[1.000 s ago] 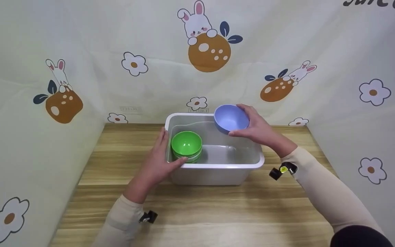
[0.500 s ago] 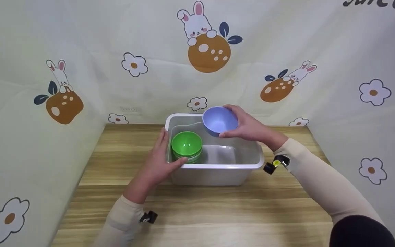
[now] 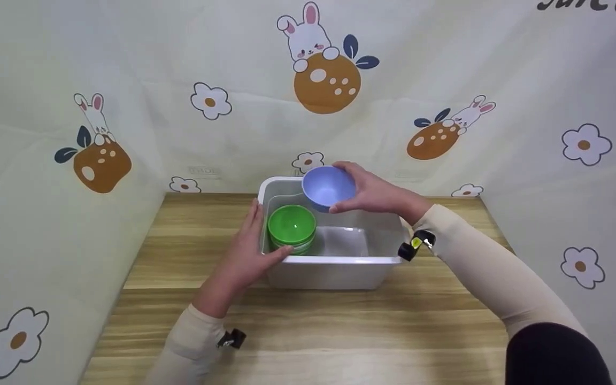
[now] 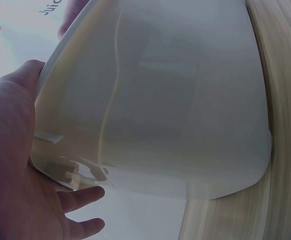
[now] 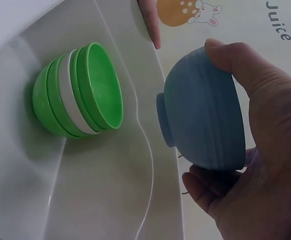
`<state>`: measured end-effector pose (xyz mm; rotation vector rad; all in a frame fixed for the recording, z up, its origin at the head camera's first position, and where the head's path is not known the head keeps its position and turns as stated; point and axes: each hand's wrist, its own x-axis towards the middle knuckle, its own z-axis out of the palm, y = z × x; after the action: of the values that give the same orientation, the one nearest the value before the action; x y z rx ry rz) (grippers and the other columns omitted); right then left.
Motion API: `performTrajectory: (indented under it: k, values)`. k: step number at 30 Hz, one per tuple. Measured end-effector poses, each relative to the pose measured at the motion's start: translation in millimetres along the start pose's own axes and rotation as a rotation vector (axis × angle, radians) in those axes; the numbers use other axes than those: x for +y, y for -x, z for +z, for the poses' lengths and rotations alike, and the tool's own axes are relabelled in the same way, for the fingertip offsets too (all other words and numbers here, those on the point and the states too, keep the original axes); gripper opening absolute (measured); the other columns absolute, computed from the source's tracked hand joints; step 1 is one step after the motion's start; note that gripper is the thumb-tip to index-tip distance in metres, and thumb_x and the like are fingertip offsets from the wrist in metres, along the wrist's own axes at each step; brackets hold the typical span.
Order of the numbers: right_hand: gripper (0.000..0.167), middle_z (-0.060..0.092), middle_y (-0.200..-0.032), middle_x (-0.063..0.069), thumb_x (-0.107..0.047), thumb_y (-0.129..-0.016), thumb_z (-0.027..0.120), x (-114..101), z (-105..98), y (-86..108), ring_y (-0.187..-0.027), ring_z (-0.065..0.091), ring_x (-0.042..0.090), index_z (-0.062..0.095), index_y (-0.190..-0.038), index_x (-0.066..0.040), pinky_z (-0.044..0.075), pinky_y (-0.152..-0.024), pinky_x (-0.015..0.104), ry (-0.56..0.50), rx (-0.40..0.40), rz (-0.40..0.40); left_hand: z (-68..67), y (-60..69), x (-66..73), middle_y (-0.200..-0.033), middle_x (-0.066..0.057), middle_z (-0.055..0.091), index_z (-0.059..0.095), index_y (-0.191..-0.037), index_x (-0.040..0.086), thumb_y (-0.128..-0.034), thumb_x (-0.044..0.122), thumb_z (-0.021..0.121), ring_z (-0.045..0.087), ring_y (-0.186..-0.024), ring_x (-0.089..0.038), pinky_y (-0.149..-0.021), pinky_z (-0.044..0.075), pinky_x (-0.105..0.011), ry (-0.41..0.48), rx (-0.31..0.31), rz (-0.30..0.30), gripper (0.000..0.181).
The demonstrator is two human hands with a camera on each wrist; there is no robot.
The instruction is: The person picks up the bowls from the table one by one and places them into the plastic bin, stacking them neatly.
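In the head view a blue bowl (image 3: pixel 327 187) is held by my right hand (image 3: pixel 375 191) above the back part of a white plastic bin (image 3: pixel 335 260). The thumb is on its near side and the fingers are on its far side; the right wrist view shows the bowl's foot ring facing the bin. Inside the bin, at its left end, stands a stack of green bowls (image 3: pixel 291 224) with a white one (image 5: pixel 73 95) among them. My left hand (image 3: pixel 245 251) rests against the bin's front left corner, fingers extended along the left wall and thumb at the front rim.
The bin stands on a wood-grain table (image 3: pixel 308 331). Behind and on both sides hangs a pale curtain (image 3: pixel 244 139) printed with rabbits, oranges and flowers. The bin's raised walls surround the bowl stack.
My right hand has carried the blue bowl leftward, from above the bin's right half to behind and slightly right of the green stack. The left hand and bin have stayed put.
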<state>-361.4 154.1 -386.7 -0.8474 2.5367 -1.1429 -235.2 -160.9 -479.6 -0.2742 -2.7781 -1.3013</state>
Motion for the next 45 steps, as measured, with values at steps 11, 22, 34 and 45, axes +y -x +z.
performTrajectory:
  k: [11, 22, 34, 45]
  values:
    - [0.117, 0.047, -0.161, 0.017, -0.036, -0.079, 0.1, 0, 14, -27.2, -0.14, 0.053, 0.035, 0.033, -0.17, -0.004, 0.052, -0.115, 0.051, -0.005, -0.061, -0.057, 1.7, -2.4, -2.6, -0.186, 0.005, -0.007, 0.009, -0.179, 0.016, -0.0861, 0.072, 0.084, 0.016, -0.167, -0.047, -0.123, 0.034, -0.07, 0.002, -0.004, 0.005, 0.132]
    - [0.118, 0.047, -0.161, 0.01, -0.044, -0.08, 0.1, 0, 28, -44.1, -0.14, 0.053, 0.028, 0.032, -0.171, -0.012, 0.052, -0.115, 0.046, 0.025, -0.101, -0.084, 1.7, -1.9, -1.4, -0.186, 0.003, -0.008, 0.008, -0.179, 0.015, -0.0838, 0.081, 0.08, 0.016, -0.167, -0.045, -0.125, 0.032, -0.068, 0.002, -0.011, 0.015, 0.136]
    - [0.119, 0.047, -0.162, 0.011, -0.046, -0.079, 0.101, 9, 43, -54.6, -0.142, 0.053, 0.026, 0.035, -0.17, -0.008, 0.048, -0.119, 0.044, 0.1, -0.118, -0.165, 0.2, -0.9, -1.2, -0.186, 0.001, -0.007, 0.008, -0.179, 0.014, -0.0876, 0.077, 0.079, 0.019, -0.166, -0.047, -0.125, 0.031, -0.071, -0.014, -0.006, 0.037, 0.132]
    - [0.119, 0.053, -0.157, 0.01, -0.055, -0.077, 0.1, 15, 57, -55.7, -0.14, 0.055, 0.025, 0.039, -0.168, -0.009, 0.046, -0.12, 0.044, 0.17, -0.191, -0.178, 0.1, -0.9, 0.0, -0.186, -0.001, -0.006, 0.008, -0.179, 0.014, -0.0879, 0.079, 0.076, 0.021, -0.166, -0.047, -0.125, 0.031, -0.071, -0.038, -0.008, 0.036, 0.131]
